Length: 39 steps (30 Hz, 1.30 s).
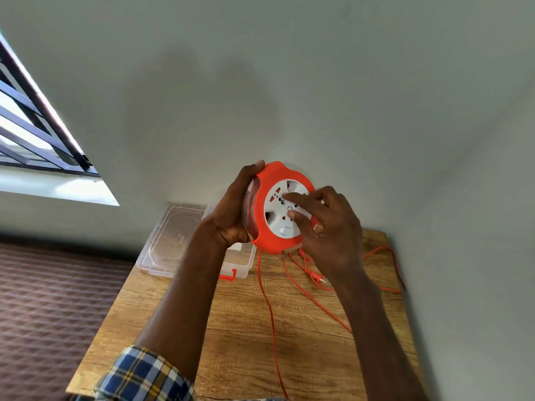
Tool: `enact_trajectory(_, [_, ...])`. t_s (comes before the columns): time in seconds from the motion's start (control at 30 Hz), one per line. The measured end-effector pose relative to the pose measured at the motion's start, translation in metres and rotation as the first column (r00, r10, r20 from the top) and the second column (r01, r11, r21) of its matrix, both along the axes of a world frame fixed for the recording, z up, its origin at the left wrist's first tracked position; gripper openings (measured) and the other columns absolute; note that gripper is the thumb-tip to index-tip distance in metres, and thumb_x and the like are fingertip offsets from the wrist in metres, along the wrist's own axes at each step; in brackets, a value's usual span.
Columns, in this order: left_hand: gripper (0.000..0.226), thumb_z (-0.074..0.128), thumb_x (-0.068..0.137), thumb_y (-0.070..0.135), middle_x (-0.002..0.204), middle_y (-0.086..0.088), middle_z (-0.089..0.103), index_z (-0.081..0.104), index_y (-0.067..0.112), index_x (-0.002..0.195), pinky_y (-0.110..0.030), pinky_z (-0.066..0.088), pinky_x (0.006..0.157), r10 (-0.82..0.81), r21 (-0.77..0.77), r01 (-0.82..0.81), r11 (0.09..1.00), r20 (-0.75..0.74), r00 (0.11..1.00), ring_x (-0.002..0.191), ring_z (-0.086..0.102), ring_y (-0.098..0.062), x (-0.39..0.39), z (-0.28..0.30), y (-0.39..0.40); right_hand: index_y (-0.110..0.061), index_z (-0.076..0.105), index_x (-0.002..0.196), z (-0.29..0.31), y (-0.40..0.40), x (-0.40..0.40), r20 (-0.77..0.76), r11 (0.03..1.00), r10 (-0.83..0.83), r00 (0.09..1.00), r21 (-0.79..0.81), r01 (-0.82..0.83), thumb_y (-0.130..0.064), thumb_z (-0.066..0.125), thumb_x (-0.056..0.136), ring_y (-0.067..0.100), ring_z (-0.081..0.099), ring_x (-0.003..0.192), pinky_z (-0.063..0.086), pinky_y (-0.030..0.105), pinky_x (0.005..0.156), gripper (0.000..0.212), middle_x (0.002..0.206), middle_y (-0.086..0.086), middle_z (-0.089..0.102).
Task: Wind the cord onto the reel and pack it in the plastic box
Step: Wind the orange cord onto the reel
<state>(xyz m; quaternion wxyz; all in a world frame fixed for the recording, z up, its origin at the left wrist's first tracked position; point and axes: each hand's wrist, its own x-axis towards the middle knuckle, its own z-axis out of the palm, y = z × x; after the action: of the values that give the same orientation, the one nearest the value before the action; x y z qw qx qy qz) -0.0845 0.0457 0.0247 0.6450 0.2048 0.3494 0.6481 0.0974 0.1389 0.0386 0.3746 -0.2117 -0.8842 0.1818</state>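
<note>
An orange reel (pixel 270 233) with a white socket face is held up above the wooden table (pixel 243 328). My left hand (pixel 231 211) grips its left rim. My right hand (pixel 327 227) rests fingers on the white centre disc. An orange cord (pixel 270 311) hangs from the reel's bottom and trails in loose loops over the table, with its plug (pixel 320 279) lying near my right wrist. The clear plastic box (pixel 241 263) with an orange latch stands on the table behind my left forearm, its lid (pixel 170 238) open to the left.
The table stands against a pale wall at the back and right. A brown patterned surface (pixel 49 299) lies to the left of the table. A barred window (pixel 34 131) is at the upper left.
</note>
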Motion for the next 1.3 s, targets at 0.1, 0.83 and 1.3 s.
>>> enact_trajectory(0.1, [0.072,0.065,0.088,0.071,0.133,-0.015,0.072,0.071,0.018,0.137,-0.053,0.058,0.099,-0.009,0.006,0.009,1.0,-0.013,1.0,0.116,0.071,-0.035,-0.003,0.0,-0.001,-0.04,0.072,0.12,-0.002,0.009,0.003,0.081,0.982,0.19,0.978,0.007,-0.191,-0.002,0.073,0.087,0.014,0.05,0.117,0.05,0.022,0.075,0.051,0.14,-0.01,0.053])
enact_trajectory(0.83, [0.073,0.064,0.091,0.072,0.137,-0.016,0.071,0.069,0.018,0.14,-0.056,0.052,0.103,-0.021,-0.04,0.019,0.999,-0.044,0.999,0.121,0.069,-0.038,-0.001,-0.009,0.006,-0.047,0.059,0.132,-0.002,-0.012,-0.006,0.059,0.965,-0.17,0.984,-0.191,0.178,-0.075,0.064,0.08,0.0,0.067,0.074,0.048,0.015,0.06,0.06,0.081,-0.017,0.073])
enact_trajectory(1.3, [0.067,0.058,0.094,0.073,0.129,-0.012,0.074,0.073,0.021,0.134,-0.052,0.058,0.098,-0.039,-0.027,0.039,0.999,0.006,0.999,0.114,0.072,-0.033,-0.004,-0.009,0.003,-0.038,0.072,0.122,-0.004,0.01,0.005,0.111,0.975,0.212,0.971,-0.093,-0.203,0.0,0.071,0.088,0.016,0.047,0.127,0.053,0.024,0.083,0.051,0.142,-0.006,0.052])
